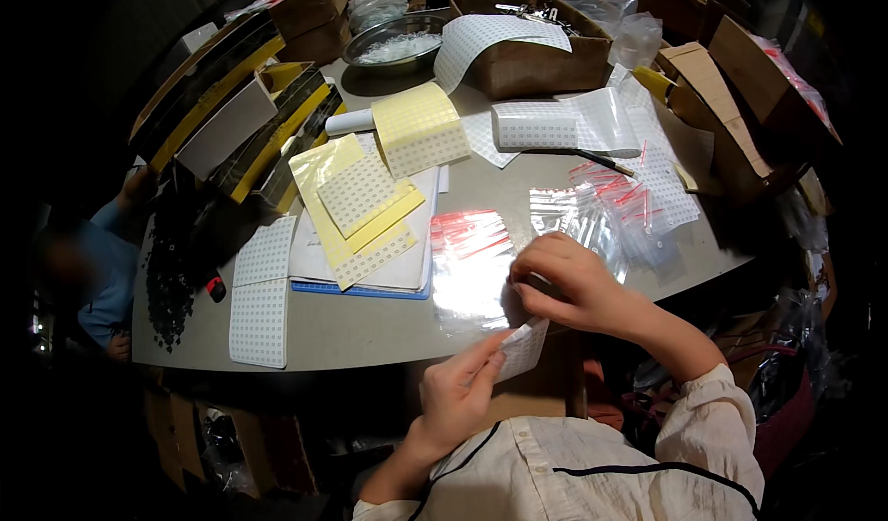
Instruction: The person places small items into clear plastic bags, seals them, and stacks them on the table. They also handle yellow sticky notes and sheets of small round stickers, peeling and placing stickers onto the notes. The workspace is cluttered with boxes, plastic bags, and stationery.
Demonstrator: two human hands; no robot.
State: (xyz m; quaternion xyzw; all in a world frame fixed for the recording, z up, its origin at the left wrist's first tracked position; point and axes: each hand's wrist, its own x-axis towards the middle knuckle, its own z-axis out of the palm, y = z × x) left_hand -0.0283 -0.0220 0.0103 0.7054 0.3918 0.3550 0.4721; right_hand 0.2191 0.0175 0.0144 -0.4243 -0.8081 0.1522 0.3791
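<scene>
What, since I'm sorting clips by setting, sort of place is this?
Likely a small packing workshop: a printed label sheet in the left hand, clear red-striped zip bags, and a heap of small black parts on the table.

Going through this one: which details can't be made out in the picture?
All in the head view:
Whether the right hand pinches anything: its own curl hides it.
Print on the white label sheet: too small; the left hand covers one end.
Part of the brown box: hidden by a draped sheet.
What the black pieces are: too small and dark.
</scene>
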